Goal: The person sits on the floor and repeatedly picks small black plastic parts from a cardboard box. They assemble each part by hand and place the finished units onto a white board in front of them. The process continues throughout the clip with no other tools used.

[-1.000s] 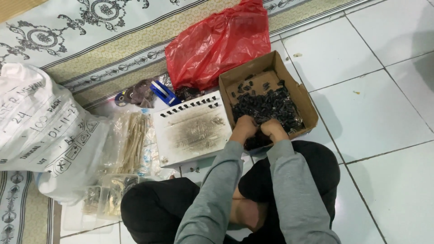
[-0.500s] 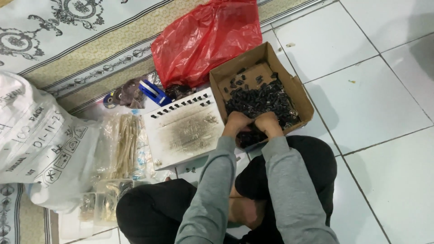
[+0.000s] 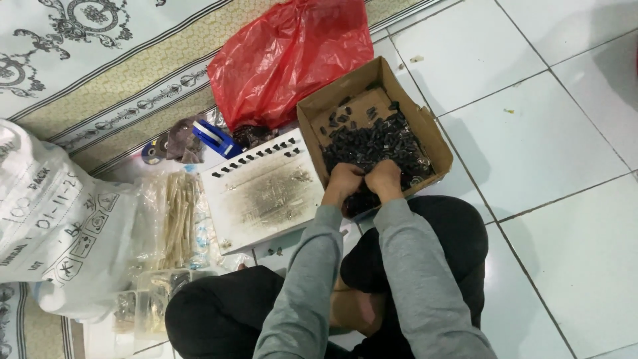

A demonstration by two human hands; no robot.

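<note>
I sit cross-legged on the floor in grey sleeves. My left hand (image 3: 343, 183) and my right hand (image 3: 385, 180) are side by side, knuckles up, in the near end of a brown cardboard box (image 3: 312, 119). The box holds a heap of small black plastic parts (image 3: 379, 143). Both hands are curled into the heap, and their fingertips are hidden, so I cannot see what they grip. Left of the box lies a stained white board (image 3: 266, 193) with a row of small black parts along its far edge.
A red plastic bag (image 3: 289, 56) lies behind the box. A large white printed sack (image 3: 53, 219), clear bags of pale sticks (image 3: 176, 213) and a blue tape dispenser (image 3: 214, 137) are to the left. A patterned mat (image 3: 100, 60) is at the back, white floor tiles (image 3: 545, 133) to the right.
The view has shifted slightly. Both hands stay together in the near end of the box, with only small movement among the black parts.
</note>
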